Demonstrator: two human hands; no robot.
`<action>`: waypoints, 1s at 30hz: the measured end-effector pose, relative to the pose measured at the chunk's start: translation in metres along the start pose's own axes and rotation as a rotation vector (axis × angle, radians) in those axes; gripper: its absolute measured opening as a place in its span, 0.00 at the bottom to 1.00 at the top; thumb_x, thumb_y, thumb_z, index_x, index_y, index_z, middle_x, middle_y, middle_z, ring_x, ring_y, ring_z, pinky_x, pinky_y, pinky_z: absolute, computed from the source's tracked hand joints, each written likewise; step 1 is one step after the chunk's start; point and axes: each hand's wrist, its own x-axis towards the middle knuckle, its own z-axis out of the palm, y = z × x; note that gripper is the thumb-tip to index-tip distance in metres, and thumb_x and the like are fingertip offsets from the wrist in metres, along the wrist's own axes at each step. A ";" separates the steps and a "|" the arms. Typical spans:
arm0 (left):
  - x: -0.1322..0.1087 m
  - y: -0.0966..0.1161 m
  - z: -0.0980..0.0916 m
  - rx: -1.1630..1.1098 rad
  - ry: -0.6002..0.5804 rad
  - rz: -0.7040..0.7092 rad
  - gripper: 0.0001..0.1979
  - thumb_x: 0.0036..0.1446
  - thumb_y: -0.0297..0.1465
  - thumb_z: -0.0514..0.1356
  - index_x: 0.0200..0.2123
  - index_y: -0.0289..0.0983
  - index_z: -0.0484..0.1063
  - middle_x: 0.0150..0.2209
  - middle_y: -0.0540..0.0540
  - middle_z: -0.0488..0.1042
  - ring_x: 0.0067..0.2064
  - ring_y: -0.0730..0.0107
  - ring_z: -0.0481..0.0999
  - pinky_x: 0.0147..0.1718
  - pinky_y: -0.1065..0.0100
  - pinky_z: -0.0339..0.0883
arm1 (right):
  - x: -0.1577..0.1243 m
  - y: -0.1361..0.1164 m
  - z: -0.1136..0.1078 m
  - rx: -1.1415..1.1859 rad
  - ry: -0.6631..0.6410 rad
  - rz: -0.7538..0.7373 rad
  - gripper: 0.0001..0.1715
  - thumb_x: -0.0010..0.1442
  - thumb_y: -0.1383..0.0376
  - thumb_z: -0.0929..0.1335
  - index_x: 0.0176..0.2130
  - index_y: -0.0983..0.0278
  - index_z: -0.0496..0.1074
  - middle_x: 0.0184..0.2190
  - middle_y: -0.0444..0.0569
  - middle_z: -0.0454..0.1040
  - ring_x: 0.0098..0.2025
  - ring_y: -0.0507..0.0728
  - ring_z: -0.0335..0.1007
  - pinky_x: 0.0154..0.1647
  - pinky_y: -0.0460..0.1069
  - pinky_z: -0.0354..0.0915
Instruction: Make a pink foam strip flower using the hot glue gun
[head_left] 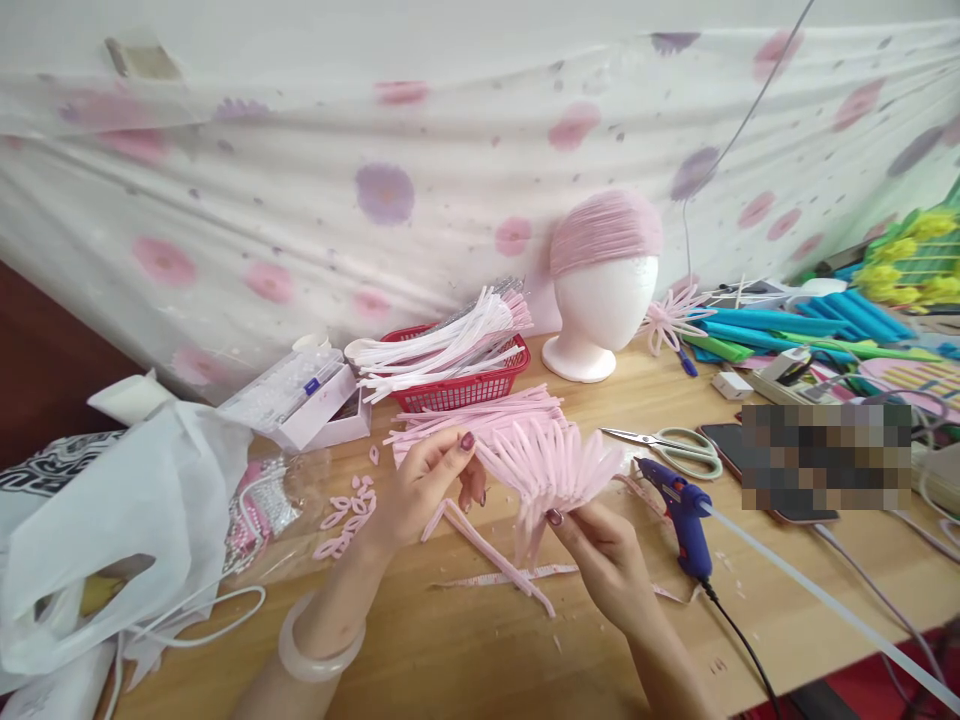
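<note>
Both my hands hold a fan of looped pink pipe cleaners (551, 465) just above the wooden table (480, 640). My left hand (427, 485), with a pale bangle on the wrist, pinches the fan's left side between thumb and fingers. My right hand (600, 555) grips its lower stem from below, fingers closed. Loose pink pipe cleaners (480, 415) lie in a pile behind the fan, and small pink loops (345, 510) are scattered to the left.
A red basket (465, 385) of white pipe cleaners stands behind. A foam head (604, 300) wears a pink cap. Scissors (675, 448), a blue glue gun (686, 510) with cord, a phone, white plastic bags (112, 520) and a clear box (307, 400) surround the spot.
</note>
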 end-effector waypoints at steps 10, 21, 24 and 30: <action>-0.003 -0.008 0.004 -0.113 -0.016 -0.064 0.20 0.63 0.45 0.58 0.26 0.37 0.62 0.16 0.58 0.58 0.19 0.80 0.54 0.21 0.73 0.49 | -0.005 0.004 0.003 0.005 -0.042 0.011 0.15 0.67 0.62 0.65 0.28 0.63 0.70 0.25 0.43 0.70 0.29 0.53 0.66 0.33 0.43 0.63; -0.003 -0.007 0.006 -0.160 0.051 -0.055 0.19 0.64 0.42 0.57 0.26 0.38 0.61 0.15 0.58 0.59 0.19 0.79 0.55 0.23 0.72 0.49 | -0.003 0.005 0.001 -0.066 -0.044 -0.030 0.16 0.66 0.65 0.65 0.27 0.64 0.69 0.23 0.43 0.67 0.27 0.52 0.64 0.30 0.43 0.61; -0.002 -0.009 0.007 -0.163 0.056 -0.061 0.18 0.64 0.42 0.58 0.26 0.38 0.62 0.15 0.58 0.59 0.19 0.79 0.55 0.22 0.72 0.50 | -0.003 0.005 0.002 -0.059 -0.042 -0.033 0.15 0.66 0.65 0.65 0.27 0.64 0.70 0.23 0.43 0.68 0.27 0.52 0.64 0.30 0.43 0.61; -0.002 -0.013 0.007 -0.100 0.036 -0.062 0.22 0.65 0.48 0.54 0.26 0.38 0.62 0.17 0.56 0.62 0.19 0.79 0.57 0.22 0.71 0.50 | -0.005 0.003 0.001 0.001 -0.006 0.011 0.15 0.66 0.63 0.66 0.27 0.63 0.70 0.23 0.43 0.68 0.28 0.53 0.64 0.31 0.44 0.62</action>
